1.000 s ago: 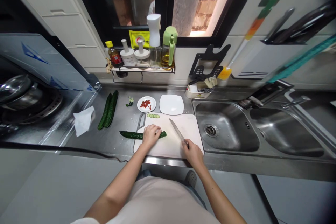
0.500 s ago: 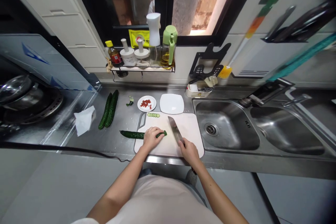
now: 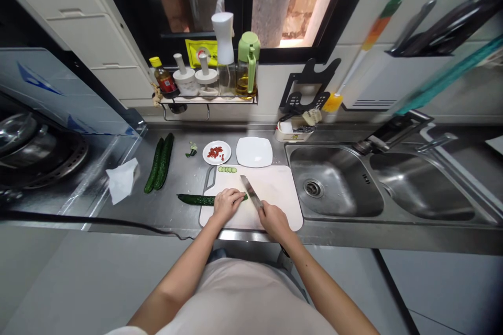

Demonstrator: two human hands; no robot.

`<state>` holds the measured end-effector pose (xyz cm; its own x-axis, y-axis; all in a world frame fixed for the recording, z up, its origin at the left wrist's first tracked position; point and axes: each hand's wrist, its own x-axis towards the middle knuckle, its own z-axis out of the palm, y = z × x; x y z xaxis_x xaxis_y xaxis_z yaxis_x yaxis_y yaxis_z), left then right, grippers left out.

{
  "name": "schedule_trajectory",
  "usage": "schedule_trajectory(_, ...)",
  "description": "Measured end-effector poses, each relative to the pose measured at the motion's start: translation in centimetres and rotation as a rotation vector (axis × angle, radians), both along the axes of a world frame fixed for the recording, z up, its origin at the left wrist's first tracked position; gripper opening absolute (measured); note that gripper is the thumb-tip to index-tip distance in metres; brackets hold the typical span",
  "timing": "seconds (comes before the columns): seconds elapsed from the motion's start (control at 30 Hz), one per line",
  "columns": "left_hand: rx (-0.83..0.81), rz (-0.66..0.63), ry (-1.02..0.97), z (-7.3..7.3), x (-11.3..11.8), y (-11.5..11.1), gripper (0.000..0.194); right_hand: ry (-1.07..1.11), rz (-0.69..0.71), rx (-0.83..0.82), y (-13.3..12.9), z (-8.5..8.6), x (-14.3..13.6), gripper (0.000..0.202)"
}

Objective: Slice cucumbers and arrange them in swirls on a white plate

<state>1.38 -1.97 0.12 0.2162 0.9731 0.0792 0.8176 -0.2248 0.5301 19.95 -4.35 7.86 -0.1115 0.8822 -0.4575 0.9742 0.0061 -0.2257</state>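
My left hand (image 3: 228, 203) is closed over a cucumber (image 3: 196, 199), holding it down on the white cutting board (image 3: 271, 188). The cucumber's thin end reaches past the board's left edge; its cut end shows just right of my fingers. My right hand (image 3: 274, 219) grips a kitchen knife (image 3: 251, 192) by the handle, its blade slanting up and left beside the cut end. Whether blade and cucumber touch, I cannot tell. Several cucumber slices (image 3: 227, 169) lie in a row at the board's top left.
Behind the board are a plate of chopped red pieces (image 3: 216, 153) and a white plate (image 3: 254, 152). Two cucumbers (image 3: 159, 162), peel scraps (image 3: 191, 150) and a paper towel (image 3: 122, 180) lie left. A steel sink (image 3: 334, 183) adjoins the right side; a condiment rack (image 3: 208, 99) hangs above.
My right hand has brought the knife leftward, closer to the cucumber's cut end. My left hand keeps its hold on the cucumber. The whole view has shifted slightly.
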Motion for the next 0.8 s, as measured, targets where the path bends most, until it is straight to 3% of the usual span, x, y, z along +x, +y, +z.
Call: schedule_trajectory(0.8, 0.09, -0.026, 0.076, -0.6, 0.1, 0.3, 0.028, -0.011, 0.053, -0.094, -1.1, 0.1, 0.0, 0.027)
